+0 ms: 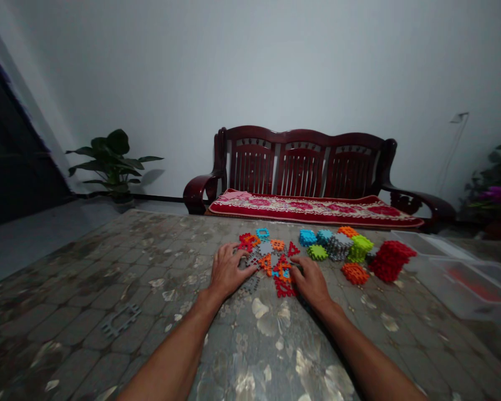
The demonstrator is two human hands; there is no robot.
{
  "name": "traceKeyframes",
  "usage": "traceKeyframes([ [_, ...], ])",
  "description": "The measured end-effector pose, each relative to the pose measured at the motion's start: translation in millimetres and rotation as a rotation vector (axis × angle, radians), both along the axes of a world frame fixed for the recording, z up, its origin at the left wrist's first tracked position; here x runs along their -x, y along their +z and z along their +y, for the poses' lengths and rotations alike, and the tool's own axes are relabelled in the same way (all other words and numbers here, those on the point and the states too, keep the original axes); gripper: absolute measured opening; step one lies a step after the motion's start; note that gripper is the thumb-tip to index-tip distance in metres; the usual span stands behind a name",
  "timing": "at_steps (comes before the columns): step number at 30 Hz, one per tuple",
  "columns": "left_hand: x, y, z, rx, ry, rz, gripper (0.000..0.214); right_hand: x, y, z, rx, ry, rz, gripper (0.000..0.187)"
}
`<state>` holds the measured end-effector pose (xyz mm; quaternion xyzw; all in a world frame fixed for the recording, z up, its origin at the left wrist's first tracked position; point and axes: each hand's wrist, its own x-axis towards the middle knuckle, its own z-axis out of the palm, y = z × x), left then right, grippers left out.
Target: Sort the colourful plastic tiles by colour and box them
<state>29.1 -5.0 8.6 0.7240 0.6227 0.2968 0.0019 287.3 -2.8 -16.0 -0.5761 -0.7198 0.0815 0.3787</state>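
Observation:
A loose heap of interlocking plastic building tiles (pixel 266 249) in red, orange, blue and grey lies on the table ahead of me. My left hand (pixel 229 271) rests at the heap's left side, thumb and fingers apart, touching its edge. On the right side my right hand (pixel 312 280) reaches in with thumb and forefinger apart, close to the orange and red tiles. A red square tile (pixel 284 288) lies nearest me between the hands, and a red triangular tile (pixel 293 249) lies just beyond my right fingertips. Some fingertips are hard to make out among the pieces.
Sorted stacks stand to the right: blue (pixel 307 238), grey (pixel 339 247), lime green (pixel 360 248), orange (pixel 354 273) and red (pixel 390 260). Clear plastic boxes (pixel 455 287) sit at the right edge. A lone grey frame tile (pixel 121 320) lies at left. Behind the table is a wooden bench (pixel 300 136).

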Motion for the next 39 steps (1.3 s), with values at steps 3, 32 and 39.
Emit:
traceKeyframes([
  [3, -7.4, -1.0, -1.0, 0.053, -0.017, 0.041, 0.037, 1.7, 3.3, -2.8, -0.001, 0.02, -0.036, 0.03],
  [32, 18.9, 0.7, 1.3, 0.028, 0.304, 0.054, 0.026, 2.4, 2.2, 0.4, -0.035, 0.12, 0.092, 0.032],
  [39, -15.0, 16.9, -9.8, 0.073, 0.134, 0.148, 0.036, 1.9, 0.9, 1.1, -0.032, 0.095, 0.107, 0.03],
])
